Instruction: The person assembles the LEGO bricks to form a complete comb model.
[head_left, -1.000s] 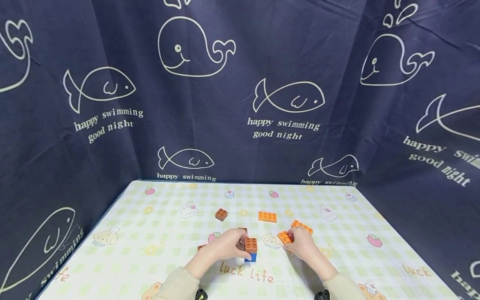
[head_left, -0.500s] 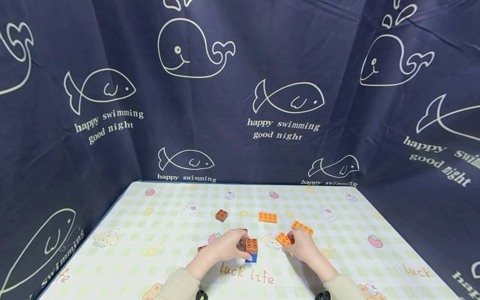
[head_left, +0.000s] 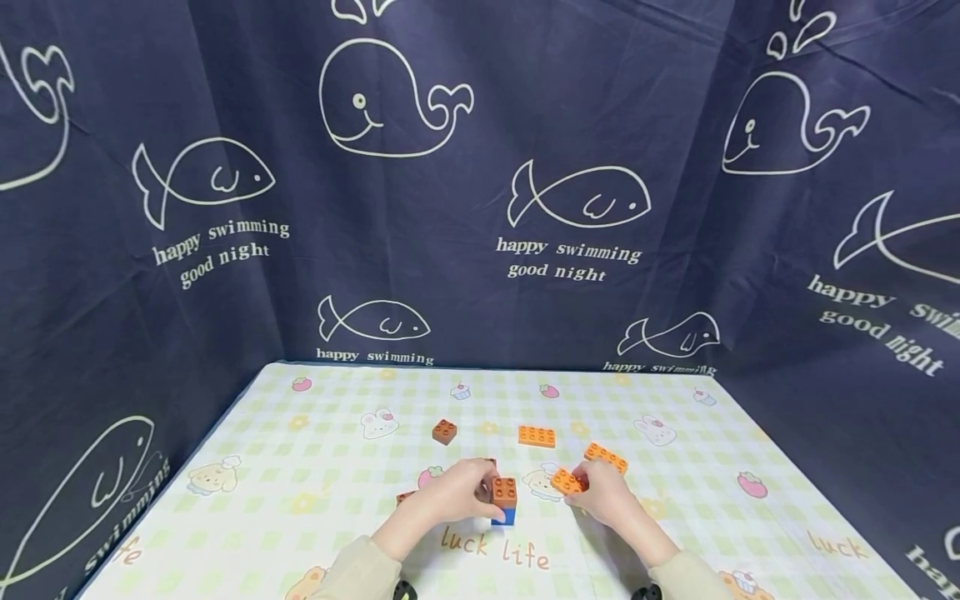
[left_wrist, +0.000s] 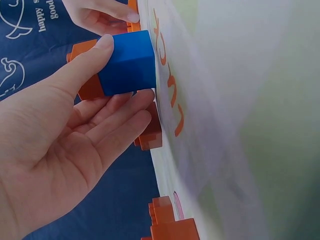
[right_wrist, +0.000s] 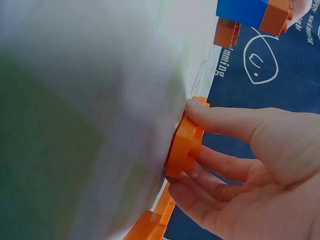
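My left hand [head_left: 453, 493] pinches a small stack on the table, a brown toy brick [head_left: 505, 490] on top of a blue brick [head_left: 505, 517]. In the left wrist view the thumb lies across the seam between blue brick [left_wrist: 130, 62] and brown, with the fingers on the far side. My right hand [head_left: 606, 493] grips an orange brick [head_left: 566, 481], low at the tabletop. From the right wrist, that orange brick [right_wrist: 182, 145] sits between thumb and fingers, partly hidden by them. The two hands are apart, the stack to the left of the orange brick.
Beyond the hands lie a brown brick [head_left: 444, 431] and an orange brick [head_left: 537, 436]. Another orange brick [head_left: 607, 457] is just behind my right hand. Brown bricks [head_left: 405, 497] show partly behind my left hand. A patterned cloth [head_left: 300, 467] covers the table; dark curtains [head_left: 480, 292] surround it.
The orange brick in my right hand has shifted slightly left and turned a little, away from the orange brick behind. My left hand holds the stack almost still.
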